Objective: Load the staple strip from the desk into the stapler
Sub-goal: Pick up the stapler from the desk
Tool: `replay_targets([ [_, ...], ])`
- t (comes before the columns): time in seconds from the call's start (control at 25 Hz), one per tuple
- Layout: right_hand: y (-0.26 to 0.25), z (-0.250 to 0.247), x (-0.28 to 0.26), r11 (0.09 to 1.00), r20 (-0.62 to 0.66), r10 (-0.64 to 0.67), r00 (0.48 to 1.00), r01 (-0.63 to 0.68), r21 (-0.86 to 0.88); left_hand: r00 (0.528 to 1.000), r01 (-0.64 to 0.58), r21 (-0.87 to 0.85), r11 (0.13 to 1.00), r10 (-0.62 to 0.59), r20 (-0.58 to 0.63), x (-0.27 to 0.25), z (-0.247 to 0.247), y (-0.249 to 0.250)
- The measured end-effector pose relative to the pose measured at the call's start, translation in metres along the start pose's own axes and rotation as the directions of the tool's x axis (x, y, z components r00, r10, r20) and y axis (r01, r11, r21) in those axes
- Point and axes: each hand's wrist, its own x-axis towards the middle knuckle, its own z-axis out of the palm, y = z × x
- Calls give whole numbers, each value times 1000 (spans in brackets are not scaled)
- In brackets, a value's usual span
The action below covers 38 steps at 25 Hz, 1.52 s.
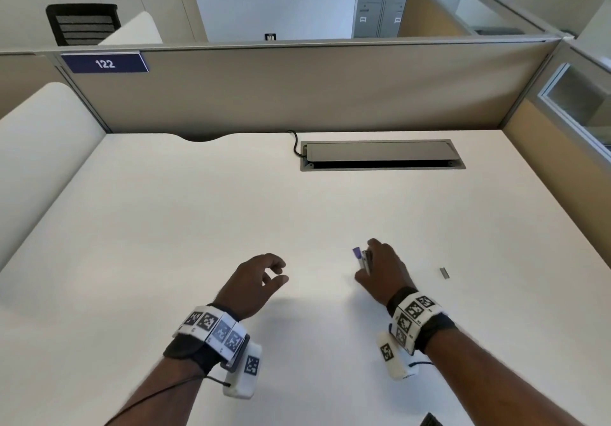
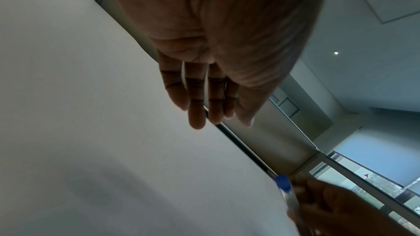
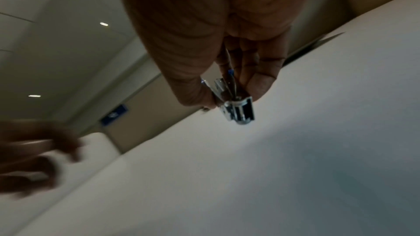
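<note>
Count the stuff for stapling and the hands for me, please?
stapler: 1
staple strip: 1
hands: 2, left hand, right hand
Total: 4

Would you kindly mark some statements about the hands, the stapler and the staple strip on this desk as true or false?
1. The right hand grips the stapler. True.
2. The staple strip is inside the stapler. False: it lies on the desk, to the right of the right hand.
3. The left hand holds nothing. True.
4. The left hand pinches the staple strip. False: the strip lies untouched, far from that hand.
5. The sign on the partition reads 122. True.
</note>
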Motion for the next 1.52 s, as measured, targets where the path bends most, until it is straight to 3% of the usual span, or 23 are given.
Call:
replay_targets([
  [0.16, -49, 12, -21, 975, 24, -219, 975, 219, 33, 997, 41, -93, 995, -34, 72, 16, 15, 18],
  [0.32, -69, 20, -22, 941, 2, -338, 941, 338, 1, 991, 58, -283, 957, -21, 130, 22, 23, 35],
  [0.68, -86, 18, -11, 920, -92, -393, 915, 391, -37, 998, 51, -436, 898, -57, 0, 45, 18, 45],
  [0.88, -83, 9, -7, 912, -33, -350, 936, 348, 217, 997, 82, -479, 874, -67, 47, 51, 11, 46],
  [1.08, -84, 12, -10, 915, -64, -318, 946, 324, 240, 993, 113, -460, 881, -86, 80, 48, 13, 43],
  [1.24, -88, 16, -14, 922, -44, -281, 959, 282, 264, 990, 135, -403, 905, -142, 12, 45, 16, 47],
  [1.4, -95, 18, -19, 928, -48, -232, 972, 236, 287, 992, 96, -115, 989, -104, -71, 43, 15, 56],
  [1.52, -99, 16, -22, 930, -55, -222, 973, 229, 289, 995, 64, 17, 998, -63, -73, 42, 14, 62],
])
